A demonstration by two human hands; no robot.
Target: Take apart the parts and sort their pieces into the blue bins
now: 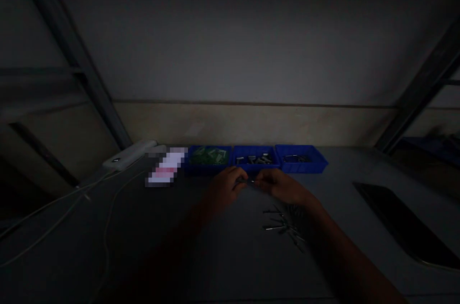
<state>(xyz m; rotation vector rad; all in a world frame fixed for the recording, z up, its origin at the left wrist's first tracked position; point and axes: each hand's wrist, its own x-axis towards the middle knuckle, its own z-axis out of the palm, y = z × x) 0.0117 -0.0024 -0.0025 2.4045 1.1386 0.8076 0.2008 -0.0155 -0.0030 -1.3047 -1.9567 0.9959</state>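
Observation:
Just in front of the blue bins, my left hand (230, 181) and my right hand (278, 184) face each other with fingertips pinched. A small, thin metal part (250, 181) shows between them, gripped from both sides; its exact kind is too dark to make out. Below my right hand, a loose pile of slim metal parts (283, 227) lies on the table, partly behind the right forearm. The middle blue bin (256, 167) holds several short shiny metal cylinders. Thin metal rods lie in the right blue bin (305, 167).
The left blue bin (208, 168) holds green-tinted clear packets. Left of it lie a lit, blurred phone-like screen (167, 167) and a white power strip (131, 154) with cables (108, 227). A dark flat panel (406, 222) lies at right. Metal frame posts flank the grey table (230, 256).

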